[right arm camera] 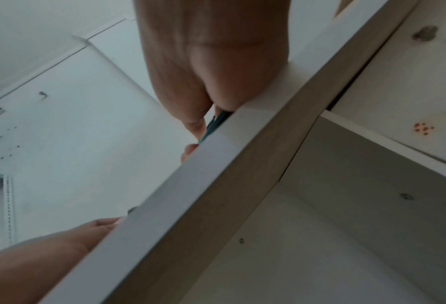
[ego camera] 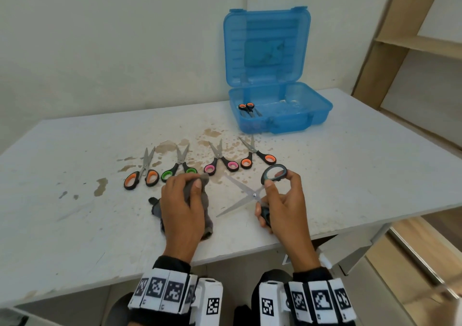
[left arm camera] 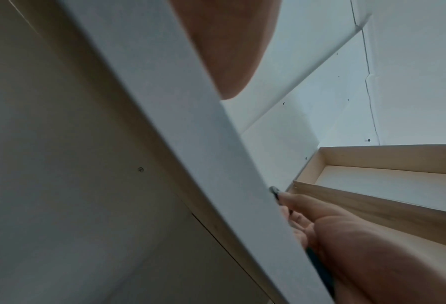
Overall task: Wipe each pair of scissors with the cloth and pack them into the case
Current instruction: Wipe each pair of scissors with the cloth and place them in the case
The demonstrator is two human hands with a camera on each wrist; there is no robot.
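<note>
The right hand point(ego camera: 283, 208) gripped a pair of grey-handled scissors point(ego camera: 252, 194) at lower centre of the head view, thumb and fingers curled round the two handle loops, blades spread wide into an X that pointed toward the left of the frame. Just left of it, the left hand point(ego camera: 181, 208) clutched a bunched grey cloth point(ego camera: 200, 200), fingers curled over it, the cloth's lower end trailing on the stained white table point(ego camera: 75, 175). The cloth and the blades were apart.

Above the hands, a row of four scissors lay on the table, handles toward the bottom of the frame: an orange-handled pair point(ego camera: 142, 174), a green-handled pair point(ego camera: 179, 167), a pink-handled pair point(ego camera: 221, 162) and a smaller orange-handled pair point(ego camera: 257, 154). In the upper right of centre stood the blue plastic case point(ego camera: 280, 108), lid upright, with one orange-handled pair point(ego camera: 247, 109) lying in its left part.

The wrist views showed mostly the table's underside and edge.
</note>
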